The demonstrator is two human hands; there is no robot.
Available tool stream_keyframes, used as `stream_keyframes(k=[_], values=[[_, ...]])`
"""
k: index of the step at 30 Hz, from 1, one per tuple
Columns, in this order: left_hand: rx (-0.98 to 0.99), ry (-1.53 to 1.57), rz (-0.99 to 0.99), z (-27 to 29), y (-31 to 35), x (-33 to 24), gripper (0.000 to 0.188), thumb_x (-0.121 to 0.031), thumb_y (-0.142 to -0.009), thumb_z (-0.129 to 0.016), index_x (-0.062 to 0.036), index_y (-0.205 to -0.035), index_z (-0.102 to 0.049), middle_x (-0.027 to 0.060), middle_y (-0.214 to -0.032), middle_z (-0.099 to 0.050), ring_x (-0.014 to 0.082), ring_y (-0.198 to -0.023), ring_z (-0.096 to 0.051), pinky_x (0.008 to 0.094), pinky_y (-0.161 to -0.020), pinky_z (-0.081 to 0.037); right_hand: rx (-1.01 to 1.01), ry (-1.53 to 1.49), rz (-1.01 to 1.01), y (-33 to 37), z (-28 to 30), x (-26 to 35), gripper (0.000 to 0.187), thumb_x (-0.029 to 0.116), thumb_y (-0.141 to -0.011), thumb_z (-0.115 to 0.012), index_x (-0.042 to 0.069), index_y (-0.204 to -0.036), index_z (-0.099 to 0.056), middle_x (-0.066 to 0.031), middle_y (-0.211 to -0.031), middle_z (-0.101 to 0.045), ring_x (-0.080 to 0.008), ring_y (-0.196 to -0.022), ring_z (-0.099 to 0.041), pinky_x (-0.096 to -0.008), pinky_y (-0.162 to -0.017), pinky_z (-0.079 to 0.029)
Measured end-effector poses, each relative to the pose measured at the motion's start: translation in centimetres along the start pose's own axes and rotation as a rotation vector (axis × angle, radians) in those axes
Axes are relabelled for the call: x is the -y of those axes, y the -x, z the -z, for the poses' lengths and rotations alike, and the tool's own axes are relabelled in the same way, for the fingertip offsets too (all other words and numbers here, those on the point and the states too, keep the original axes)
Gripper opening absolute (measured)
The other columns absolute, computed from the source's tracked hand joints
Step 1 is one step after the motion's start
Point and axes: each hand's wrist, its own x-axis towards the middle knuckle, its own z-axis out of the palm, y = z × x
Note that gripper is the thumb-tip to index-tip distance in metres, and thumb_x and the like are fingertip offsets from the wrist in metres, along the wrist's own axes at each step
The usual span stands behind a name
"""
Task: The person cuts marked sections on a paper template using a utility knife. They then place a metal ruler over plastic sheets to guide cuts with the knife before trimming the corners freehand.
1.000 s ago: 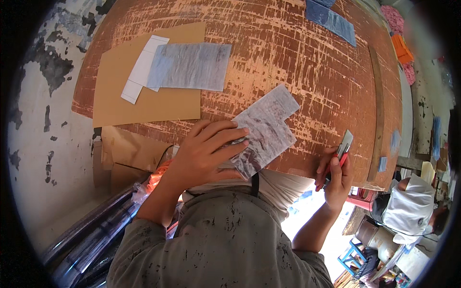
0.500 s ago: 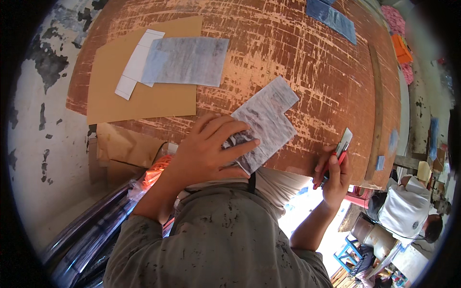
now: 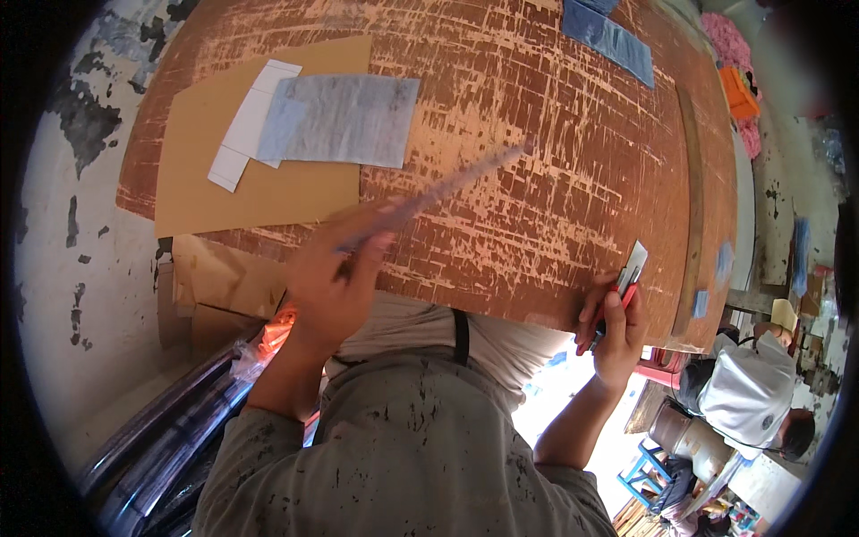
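Note:
My left hand [image 3: 344,264] is closed on a thin grey sheet [image 3: 456,182], turned edge-on and lifted off the table, its shape smeared by motion. In my right hand [image 3: 617,331], at the table's near right edge, is a red and black utility knife [image 3: 632,279] with its broad blade out, pointing away from me. Beyond my left hand a grey-blue rectangular sheet [image 3: 344,121] lies partly over a white paper template [image 3: 248,125] marked with lines. Both rest on a tan cardboard sheet [image 3: 295,201].
The scored brown tabletop [image 3: 537,233] has a wooden strip [image 3: 692,197] along its right side. Blue pieces [image 3: 608,40] lie at the far right. Plastic-wrapped rolls [image 3: 170,430] stand at lower left. A person in a white shirt [image 3: 750,389] is at right.
My left hand has picked the grey sheet up off the table, tilted it on edge and moved slightly left. The right hand still holds the knife in nearly the same place.

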Motion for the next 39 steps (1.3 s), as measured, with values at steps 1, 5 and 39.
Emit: stream_keyframes(k=[1, 5, 39], values=[[-0.001, 0.001, -0.001, 0.1, 0.0, 0.0, 0.033, 0.004, -0.091, -0.079, 0.0019, -0.124, -0.076, 0.0167, -0.117, -0.080, 0.0320, -0.104, -0.080, 0.0399, -0.086, -0.063, 0.003, -0.014, -0.001, 0.1, 0.0, 0.0, 0.034, 0.028, -0.118, -0.055, -0.003, -0.131, -0.061, -0.0071, -0.078, -0.065, -0.0090, -0.051, -0.058, -0.0215, -0.042, -0.040], [-0.026, 0.006, 0.059, 0.7, -1.3, -0.2, 0.032, 0.006, -0.091, -0.077, -0.0006, -0.122, -0.078, 0.0163, -0.116, -0.080, 0.0316, -0.101, -0.080, 0.0398, -0.086, -0.064, -0.009, 0.011, 0.007, 0.0, 0.0, -0.1, 0.033, 0.026, -0.118, -0.054, -0.003, -0.131, -0.061, -0.0071, -0.078, -0.064, -0.0089, -0.051, -0.057, -0.0215, -0.042, -0.040], [0.362, -0.002, -0.410, 0.2, 0.7, -0.1, 0.022, -0.013, -0.080, -0.079, -0.0098, -0.102, -0.080, 0.0075, -0.118, -0.078, 0.0296, -0.116, -0.074, 0.0484, -0.102, -0.059, -0.074, 0.910, 0.034, -1.6, -5.5, 6.7, 0.024, 0.019, -0.103, -0.077, 0.000, -0.118, -0.073, -0.0186, -0.085, -0.070, -0.0262, -0.076, -0.069, -0.0393, -0.072, -0.052]])
